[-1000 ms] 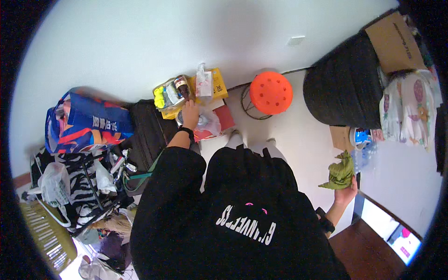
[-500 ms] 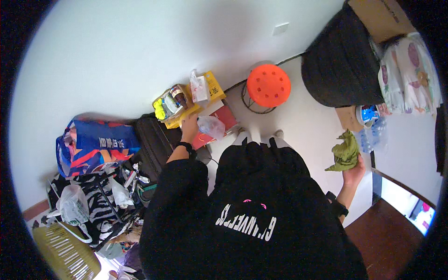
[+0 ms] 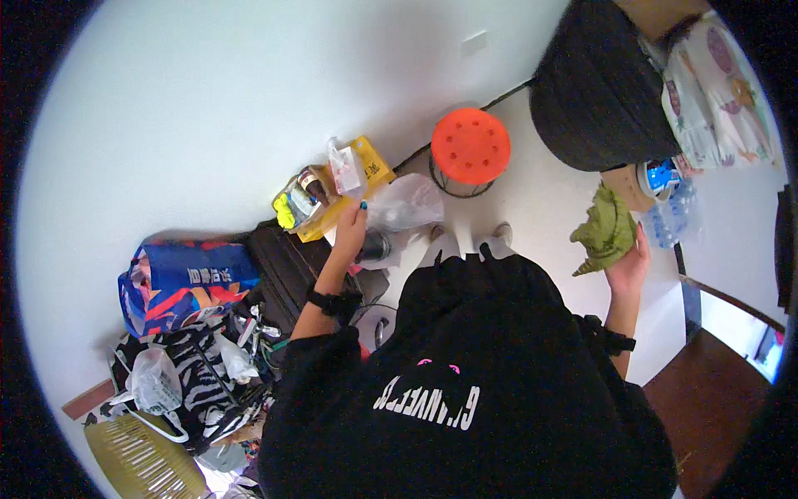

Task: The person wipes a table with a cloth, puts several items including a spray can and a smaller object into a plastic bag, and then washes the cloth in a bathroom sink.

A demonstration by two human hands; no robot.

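My left hand (image 3: pixel 350 235) is closed in a pinch on a clear plastic bag (image 3: pixel 407 202), which spreads out to the right of the fingers. Just below the bag, a dark round container (image 3: pixel 376 245) shows beside my wrist. Out to the right, a crumpled olive-green cloth (image 3: pixel 607 231) is gripped by my right hand (image 3: pixel 629 268), its folds hanging over the fingers. Yellow boxes (image 3: pixel 378 163) with a white packet (image 3: pixel 347 170) and a brown bottle (image 3: pixel 313 185) lie beyond my left hand.
An orange-topped stool (image 3: pixel 470 146) stands near the wall. To the left are a dark case (image 3: pixel 287 262), a blue patterned bag (image 3: pixel 195 279) and an olive basket (image 3: pixel 145 457). A large black covered object (image 3: pixel 603 91) and bottled water (image 3: pixel 675 218) are at the right.
The plastic bag, bunched over a red box before, now spreads wider and farther right; the red box no longer shows there. My left hand has shifted slightly right. The cloth stays in my right hand.
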